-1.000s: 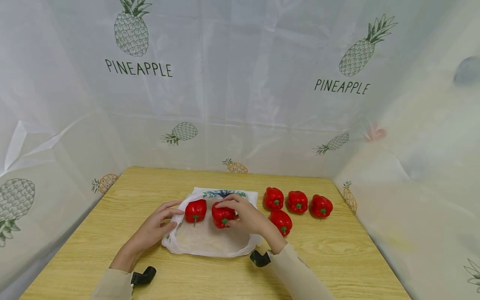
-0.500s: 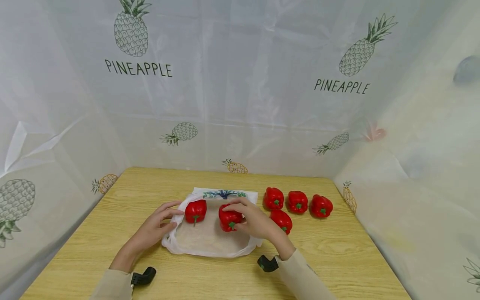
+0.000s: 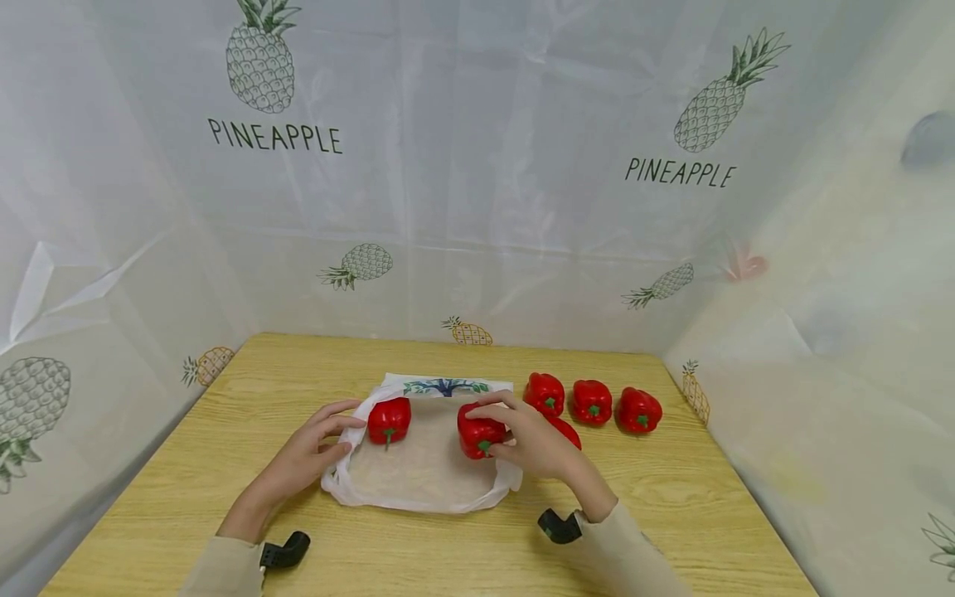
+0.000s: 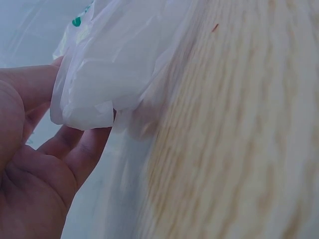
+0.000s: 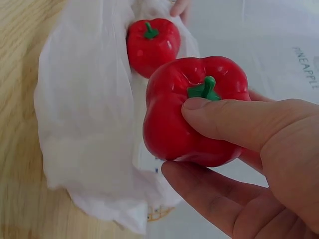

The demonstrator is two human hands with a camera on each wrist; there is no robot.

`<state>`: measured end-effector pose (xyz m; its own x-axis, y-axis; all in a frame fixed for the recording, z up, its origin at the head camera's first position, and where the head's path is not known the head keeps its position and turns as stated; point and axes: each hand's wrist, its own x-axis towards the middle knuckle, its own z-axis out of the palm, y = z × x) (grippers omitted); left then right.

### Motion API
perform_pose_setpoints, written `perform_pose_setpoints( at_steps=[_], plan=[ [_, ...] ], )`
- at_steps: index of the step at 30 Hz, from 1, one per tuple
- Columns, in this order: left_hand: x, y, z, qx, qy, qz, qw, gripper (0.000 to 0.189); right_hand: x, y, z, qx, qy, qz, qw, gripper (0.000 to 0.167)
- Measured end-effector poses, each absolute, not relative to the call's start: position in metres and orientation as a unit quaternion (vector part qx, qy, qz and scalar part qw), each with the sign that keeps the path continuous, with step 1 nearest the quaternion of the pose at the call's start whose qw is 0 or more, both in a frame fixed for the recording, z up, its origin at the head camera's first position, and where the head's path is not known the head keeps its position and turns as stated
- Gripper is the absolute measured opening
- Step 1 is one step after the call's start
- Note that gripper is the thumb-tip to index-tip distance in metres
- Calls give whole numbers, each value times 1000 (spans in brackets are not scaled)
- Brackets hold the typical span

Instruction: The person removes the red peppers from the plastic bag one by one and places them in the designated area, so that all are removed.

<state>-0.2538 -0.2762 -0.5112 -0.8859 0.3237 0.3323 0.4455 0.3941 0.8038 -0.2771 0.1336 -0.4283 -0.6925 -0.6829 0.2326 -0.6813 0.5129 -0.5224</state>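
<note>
A white plastic bag (image 3: pixel 418 485) lies with its mouth spread toward me. My left hand (image 3: pixel 307 448) holds the left edge of the mouth; in the left wrist view the bag's rim (image 4: pixel 82 112) runs between thumb and fingers. Just inside that edge sits one red bell pepper (image 3: pixel 389 419), green stem toward me. A second bell pepper (image 3: pixel 475 433) is at the right side of the mouth, gripped by my right hand (image 3: pixel 533 438). The right wrist view shows the thumb pressed beside this pepper's stem (image 5: pixel 208 89) and fingers under and behind it.
To the right of the bag stand three red bell peppers, at left (image 3: pixel 545 393), middle (image 3: pixel 592 402) and right (image 3: pixel 639 410). Another pepper (image 3: pixel 565 430) is partly hidden behind my right hand. A pineapple-print sheet (image 3: pixel 477 207) encloses the wooden table (image 3: pixel 671 514) at back and sides.
My right hand has carried its bell pepper rightward, from the middle of the bag's mouth to its right edge. It now covers more of the pepper behind it. My left hand has stayed put.
</note>
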Motion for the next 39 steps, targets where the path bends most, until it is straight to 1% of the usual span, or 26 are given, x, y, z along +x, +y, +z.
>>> perform_pose_setpoints(
  at_steps=[5,12,19,22,29,39],
  plan=[
    [-255,-277,-513,-235,-834,-494,66,31,-280,149,-428,-400,867,-298,-18,58],
    [-255,-276,-512,-232,-837,-492,66,31,-280,169,-421,-403,867,-291,-41,57],
    [-254,-276,-511,-229,-837,-493,62,31,-281,192,-415,-401,873,-264,-81,60],
    [-255,-276,-511,-227,-838,-492,62,32,-281,202,-412,-397,873,-268,-89,62],
    [-255,-275,-511,-227,-837,-494,59,31,-280,228,-406,-383,874,-287,-85,65],
    [-254,-275,-511,-228,-836,-496,60,31,-283,261,-408,-389,876,-259,-117,64]
  ],
)
